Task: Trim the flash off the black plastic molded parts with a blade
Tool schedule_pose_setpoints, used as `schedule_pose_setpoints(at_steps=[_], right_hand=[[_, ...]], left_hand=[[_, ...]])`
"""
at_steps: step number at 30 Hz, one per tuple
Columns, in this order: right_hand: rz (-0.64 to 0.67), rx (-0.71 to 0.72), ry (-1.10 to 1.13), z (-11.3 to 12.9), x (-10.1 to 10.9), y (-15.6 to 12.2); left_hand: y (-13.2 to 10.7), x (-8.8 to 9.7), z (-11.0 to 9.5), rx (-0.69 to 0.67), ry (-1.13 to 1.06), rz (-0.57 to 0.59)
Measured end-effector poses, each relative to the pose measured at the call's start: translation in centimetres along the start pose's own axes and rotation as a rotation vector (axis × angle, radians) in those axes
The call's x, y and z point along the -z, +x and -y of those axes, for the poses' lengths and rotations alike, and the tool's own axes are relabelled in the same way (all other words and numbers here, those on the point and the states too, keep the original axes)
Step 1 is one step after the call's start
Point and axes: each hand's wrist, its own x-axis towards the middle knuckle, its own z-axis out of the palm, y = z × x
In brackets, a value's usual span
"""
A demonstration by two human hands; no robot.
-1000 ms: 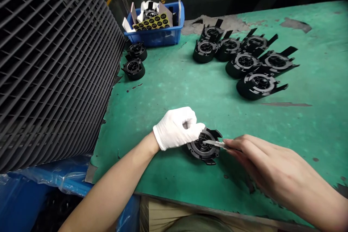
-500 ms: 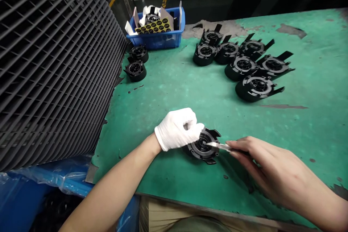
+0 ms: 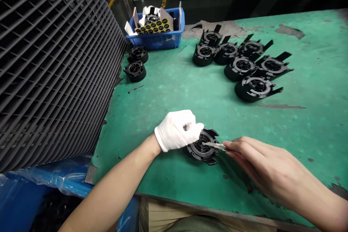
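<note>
My left hand point(image 3: 178, 130), in a white glove, is closed on the upper left rim of a round black plastic housing point(image 3: 205, 156) that rests on the green tabletop. Bare and closed, my right hand point(image 3: 268, 165) grips a craft knife point(image 3: 214, 145) with a slim pointed blade. The blade reaches across the housing from the right, its tip at the centre hub. Part of the housing's left side is hidden by the glove, and most of the knife's handle lies inside my fingers.
Several similar black housings point(image 3: 243, 64) stand at the back right, and two more point(image 3: 135, 70) at the left. A blue bin point(image 3: 154, 40) holds parts and a yellow sticker sheet. Stacked dark grids point(image 3: 59, 61) rise along the left edge. A plastic-lined blue container point(image 3: 24, 195) sits below.
My right hand and the knife have shifted slightly left, bringing the tip closer in on the hub. My left hand keeps its hold on the housing.
</note>
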Motion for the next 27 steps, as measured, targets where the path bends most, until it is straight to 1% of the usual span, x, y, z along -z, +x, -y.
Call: schedule_pose_setpoints(at_steps=[4,5,10,16,21,27], right_hand=[[0.020,0.082,-0.041,-0.5,0.4,0.2],[0.018,0.077,-0.029,-0.5,0.5,0.2],[-0.047,-0.040,0.075,-0.2,0.4,0.0],[-0.024,-0.046,0.049,0.9,0.3,0.2],[-0.036,-0.072,0.065,1.0,0.3,0.3],[-0.037,-0.097,0.141,0.8,-0.7,-0.2]], left_hand=[[0.0,-0.1,0.1,-0.016,0.002,-0.012],[0.0,-0.1,0.1,-0.018,0.002,-0.015],[0.0,-0.2,0.2,-0.021,0.006,-0.015],[0.0,-0.2,0.2,-0.007,0.012,0.000],[0.0,-0.2,0.2,-0.003,0.011,0.022],[-0.1,0.0,0.4,-0.021,0.000,0.044]])
